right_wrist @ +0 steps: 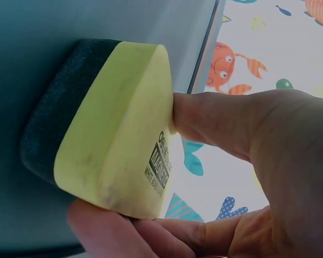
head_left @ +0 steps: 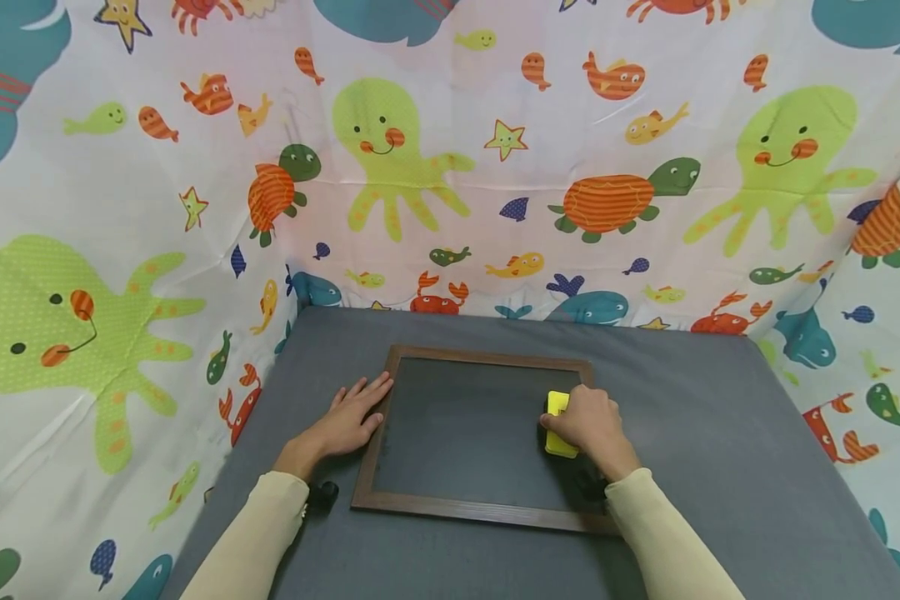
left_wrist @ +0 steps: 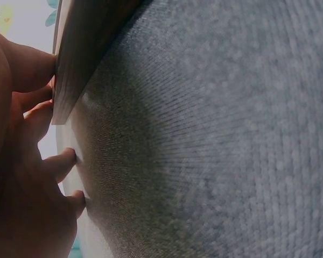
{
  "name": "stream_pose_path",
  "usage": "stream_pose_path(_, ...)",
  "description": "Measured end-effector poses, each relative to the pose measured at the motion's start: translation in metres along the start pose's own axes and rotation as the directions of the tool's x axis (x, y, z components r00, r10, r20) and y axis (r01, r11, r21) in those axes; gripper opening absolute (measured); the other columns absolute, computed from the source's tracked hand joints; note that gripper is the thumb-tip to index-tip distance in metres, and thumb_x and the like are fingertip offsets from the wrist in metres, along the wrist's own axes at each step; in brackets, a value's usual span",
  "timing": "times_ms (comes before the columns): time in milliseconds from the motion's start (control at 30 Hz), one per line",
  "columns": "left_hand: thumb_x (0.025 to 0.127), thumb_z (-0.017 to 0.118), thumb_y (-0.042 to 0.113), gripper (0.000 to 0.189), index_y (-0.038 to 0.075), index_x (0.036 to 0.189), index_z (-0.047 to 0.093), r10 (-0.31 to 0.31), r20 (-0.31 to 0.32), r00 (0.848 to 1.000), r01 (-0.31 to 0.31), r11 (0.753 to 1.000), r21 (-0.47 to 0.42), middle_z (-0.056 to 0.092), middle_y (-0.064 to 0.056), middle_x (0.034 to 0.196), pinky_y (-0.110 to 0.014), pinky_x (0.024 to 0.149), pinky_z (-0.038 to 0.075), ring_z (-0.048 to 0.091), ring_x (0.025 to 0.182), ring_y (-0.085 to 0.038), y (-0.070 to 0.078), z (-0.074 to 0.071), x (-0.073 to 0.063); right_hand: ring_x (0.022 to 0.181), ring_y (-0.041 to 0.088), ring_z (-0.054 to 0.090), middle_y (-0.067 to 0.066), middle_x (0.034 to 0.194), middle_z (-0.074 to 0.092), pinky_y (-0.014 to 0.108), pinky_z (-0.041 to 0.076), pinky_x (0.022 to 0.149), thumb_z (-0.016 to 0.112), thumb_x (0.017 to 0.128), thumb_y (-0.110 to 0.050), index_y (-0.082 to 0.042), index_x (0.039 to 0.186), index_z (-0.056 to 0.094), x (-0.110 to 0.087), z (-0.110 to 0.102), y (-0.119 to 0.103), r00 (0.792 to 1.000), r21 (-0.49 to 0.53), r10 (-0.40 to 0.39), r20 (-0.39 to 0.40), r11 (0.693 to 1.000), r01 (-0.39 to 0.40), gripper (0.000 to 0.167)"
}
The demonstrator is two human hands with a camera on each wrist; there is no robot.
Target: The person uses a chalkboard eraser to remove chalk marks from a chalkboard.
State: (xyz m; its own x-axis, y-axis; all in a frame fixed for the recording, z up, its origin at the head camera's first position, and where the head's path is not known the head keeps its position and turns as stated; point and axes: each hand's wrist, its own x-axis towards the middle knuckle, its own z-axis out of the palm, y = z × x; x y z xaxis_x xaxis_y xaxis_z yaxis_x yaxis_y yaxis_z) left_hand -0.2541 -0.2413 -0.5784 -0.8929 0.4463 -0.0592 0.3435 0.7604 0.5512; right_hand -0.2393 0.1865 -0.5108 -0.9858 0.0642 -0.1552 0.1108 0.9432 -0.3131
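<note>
Yellow block eraser (head_left: 561,446) on the brown-framed blackboard (head_left: 457,433)

Head: wiping seems in hand near the board's right edge, mid-way across the grey cloth-covered desk (head_left: 727,450); another stroke would call for even pressure; the cream right sleeve (head_left: 663,533) hides the board's near right corner; a white sea-creature-print curtain (head_left: 465,221) rises behind the desk's far edge.

Left wrist: the left hand (left_wrist: 27,161), fingers spread, touches the wooden frame (left_wrist: 78,59).

Right wrist: the right hand (right_wrist: 290,183) pinches the eraser; dark felt (right_wrist: 64,107) faces the board.

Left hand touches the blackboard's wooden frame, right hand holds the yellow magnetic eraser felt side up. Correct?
No: the dark felt faces the blackboard, per the right wrist view. Left hand touching wooden frame and right hand holding yellow magnetic eraser stand.
</note>
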Motion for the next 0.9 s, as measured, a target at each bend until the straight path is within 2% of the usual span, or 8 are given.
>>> stream_pose_path(267,0.114,0.056,0.018,0.068,0.012,0.176,0.027,-0.01,0.0,1.0,0.01,1.0,0.01,0.018,-0.008,0.185,-0.079,0.13,0.003,0.013,0.169,-0.049,-0.002,0.001,-0.004,0.065,0.027,0.063,0.015,0.079,0.061,0.036,0.056,0.055,0.083,0.093,-0.042,0.005,0.094,0.065,-0.001,0.003,-0.001,1.0,0.026,-0.013,0.012,1.0,0.012,0.05)
stream_pose_path(500,0.114,0.055,0.017,0.068,0.013,0.176,0.026,-0.015,-0.001,1.0,0.015,1.0,0.017,0.016,-0.007,0.185,-0.079,0.129,0.003,0.013,0.169,-0.049,-0.004,-0.001,-0.005,0.063,0.027,0.064,0.015,0.078,0.062,0.036,0.056,0.055,0.081,0.094,-0.041,0.003,0.093,0.065,0.0,0.003,-0.01,1.0,0.023,-0.016,0.01,1.0,0.016,0.047)
stream_pose_path(900,0.115,0.054,0.02,0.068,0.015,0.177,0.024,0.0,0.003,1.0,0.0,0.999,0.032,0.015,-0.005,0.185,-0.078,0.13,0.003,0.013,0.17,-0.048,-0.006,0.003,0.0,0.068,0.027,0.062,0.012,0.077,0.062,0.04,0.058,0.064,0.082,0.093,-0.041,0.003,0.094,0.067,0.003,0.014,-0.041,0.997,0.004,-0.076,-0.011,0.997,0.076,0.046)
